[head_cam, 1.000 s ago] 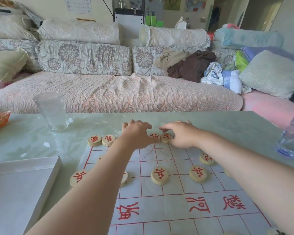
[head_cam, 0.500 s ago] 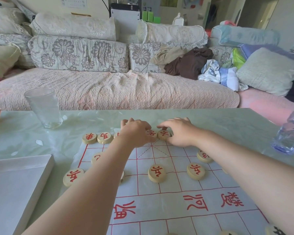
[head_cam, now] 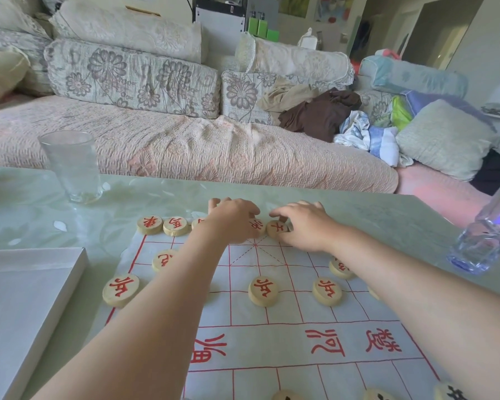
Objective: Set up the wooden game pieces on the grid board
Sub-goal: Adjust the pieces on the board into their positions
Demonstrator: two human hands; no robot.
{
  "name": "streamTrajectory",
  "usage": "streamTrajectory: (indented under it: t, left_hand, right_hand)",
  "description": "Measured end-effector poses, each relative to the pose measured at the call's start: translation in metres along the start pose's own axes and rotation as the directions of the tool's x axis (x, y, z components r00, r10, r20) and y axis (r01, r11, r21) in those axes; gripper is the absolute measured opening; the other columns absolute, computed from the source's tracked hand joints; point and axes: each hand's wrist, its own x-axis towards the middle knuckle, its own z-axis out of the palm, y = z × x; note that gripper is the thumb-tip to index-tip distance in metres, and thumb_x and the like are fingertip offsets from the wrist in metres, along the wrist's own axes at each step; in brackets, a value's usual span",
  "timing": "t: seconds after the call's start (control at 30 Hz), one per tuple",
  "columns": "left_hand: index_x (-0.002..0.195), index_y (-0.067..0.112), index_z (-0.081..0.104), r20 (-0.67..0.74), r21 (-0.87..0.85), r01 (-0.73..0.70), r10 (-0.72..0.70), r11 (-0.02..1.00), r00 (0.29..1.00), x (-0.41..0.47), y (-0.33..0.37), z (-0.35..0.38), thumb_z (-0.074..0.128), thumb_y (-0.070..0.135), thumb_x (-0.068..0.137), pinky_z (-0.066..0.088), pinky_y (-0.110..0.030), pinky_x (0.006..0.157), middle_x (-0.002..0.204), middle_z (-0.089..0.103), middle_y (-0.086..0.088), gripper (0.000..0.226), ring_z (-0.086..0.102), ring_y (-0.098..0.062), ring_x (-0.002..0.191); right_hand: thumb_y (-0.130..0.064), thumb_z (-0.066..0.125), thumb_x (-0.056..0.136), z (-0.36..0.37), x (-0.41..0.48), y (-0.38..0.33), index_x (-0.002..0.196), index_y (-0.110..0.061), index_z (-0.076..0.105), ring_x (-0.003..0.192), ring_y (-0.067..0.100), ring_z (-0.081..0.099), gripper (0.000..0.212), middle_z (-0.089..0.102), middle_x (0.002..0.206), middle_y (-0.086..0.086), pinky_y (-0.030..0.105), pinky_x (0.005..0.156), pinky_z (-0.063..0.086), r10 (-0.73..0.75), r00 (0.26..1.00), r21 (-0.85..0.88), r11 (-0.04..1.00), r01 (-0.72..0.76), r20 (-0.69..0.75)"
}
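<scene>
On the grid board, right hand fingers pinch a back-row piece; left hand grip hidden; back row looks unfinished.

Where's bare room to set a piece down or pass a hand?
Free: the river band below the pawn row; table between glass and far-row pieces; table between right hand and bottle. Crowded: far row's centre, under left hand and right hand.

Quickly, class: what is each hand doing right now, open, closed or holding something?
Left hand: curled over the back-row disc; its grip cannot be told.
Right hand: pinching the neighbouring disc.
</scene>
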Motion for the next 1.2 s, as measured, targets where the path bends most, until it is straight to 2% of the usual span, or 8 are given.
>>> streamTrajectory:
  t: [0.1,0.23,0.4,0.5,0.67,0.83,1.0,1.2]
  left_hand:
    - [0.135,0.038,0.047,0.039,-0.025,-0.003,0.004,1.000,0.999,0.0012,0.0003,-0.0037,0.065,0.048,0.081,0.022,-0.033,0.102,0.125,0.058,0.021,0.058,0.044,-0.013,0.121]
    - [0.130,0.039,0.052,0.044,0.048,-0.006,0.004,0.999,0.999,-0.0027,0.0000,-0.0043,0.061,0.060,0.079,0.021,-0.034,0.103,0.123,0.060,0.015,0.056,0.042,-0.016,0.119]
    - [0.130,0.039,0.053,0.065,0.111,-0.044,0.037,0.993,0.997,-0.0033,-0.0003,-0.0085,0.058,0.050,0.086,0.020,-0.034,0.106,0.130,0.055,0.012,0.046,0.039,-0.017,0.122]
    - [0.132,0.040,0.051,0.097,0.113,-0.048,0.037,0.992,0.995,-0.0042,-0.0019,-0.0104,0.060,0.050,0.084,0.021,-0.035,0.105,0.133,0.052,0.007,0.050,0.035,-0.019,0.126]
    - [0.131,0.039,0.053,0.041,0.072,-0.017,0.014,0.997,0.999,-0.0046,-0.0043,-0.0039,0.065,0.056,0.080,0.020,-0.034,0.100,0.125,0.059,0.010,0.055,0.039,-0.019,0.119]
    - [0.133,0.037,0.052,0.031,0.043,-0.040,0.039,0.998,0.999,-0.0044,-0.0023,-0.0037,0.066,0.051,0.080,0.019,-0.032,0.099,0.125,0.059,0.015,0.056,0.040,-0.017,0.119]
    - [0.130,0.037,0.054,0.031,0.042,-0.036,0.034,0.998,0.999,-0.0057,-0.0027,-0.0010,0.065,0.057,0.078,0.020,-0.034,0.098,0.122,0.060,0.011,0.057,0.041,-0.018,0.116]
    - [0.127,0.037,0.057,0.007,0.034,-0.039,0.038,0.999,0.999,-0.0061,-0.0043,-0.0013,0.064,0.053,0.079,0.019,-0.032,0.097,0.121,0.061,0.013,0.051,0.042,-0.017,0.117]
  right_hand:
    - [-0.054,0.057,0.086,0.0005,0.0011,0.0014,0.139,-0.034,0.048,0.128,0.018,0.043,0.057,0.056,0.130,-0.009,0.041,0.104,0.028,0.019,1.000,0.026,1.000,-0.018,-0.009]
    - [-0.048,0.060,0.088,0.0021,0.0026,0.0031,0.138,-0.036,0.050,0.127,0.015,0.045,0.052,0.059,0.127,-0.014,0.037,0.102,0.027,0.003,1.000,0.090,0.996,-0.002,-0.003]
    - [-0.062,0.053,0.088,0.0030,0.0055,0.0003,0.134,-0.035,0.055,0.127,0.020,0.045,0.053,0.058,0.132,-0.007,0.039,0.102,0.028,0.005,1.000,-0.039,0.999,-0.005,-0.012]
    - [-0.060,0.054,0.086,0.0042,0.0042,-0.0018,0.138,-0.034,0.050,0.129,0.019,0.043,0.058,0.055,0.135,-0.008,0.041,0.104,0.028,0.007,1.000,-0.008,1.000,-0.007,-0.016]
    - [-0.058,0.050,0.091,0.0048,0.0029,-0.0022,0.135,-0.036,0.053,0.128,0.017,0.043,0.050,0.057,0.132,-0.011,0.039,0.102,0.027,-0.009,1.000,0.011,1.000,0.009,-0.026]
    - [-0.062,0.051,0.088,0.0036,0.0039,0.0004,0.135,-0.036,0.054,0.126,0.019,0.044,0.054,0.058,0.131,-0.009,0.040,0.101,0.029,0.011,1.000,-0.038,0.999,-0.012,-0.021]
    - [-0.055,0.055,0.089,0.0039,0.0001,-0.0004,0.137,-0.035,0.051,0.127,0.016,0.044,0.053,0.058,0.130,-0.011,0.038,0.102,0.027,-0.002,0.999,0.024,1.000,0.003,-0.035]
    - [-0.059,0.053,0.088,0.0047,0.0004,-0.0015,0.135,-0.035,0.053,0.124,0.016,0.046,0.053,0.060,0.124,-0.012,0.038,0.102,0.028,0.008,0.999,0.035,0.999,-0.007,-0.043]
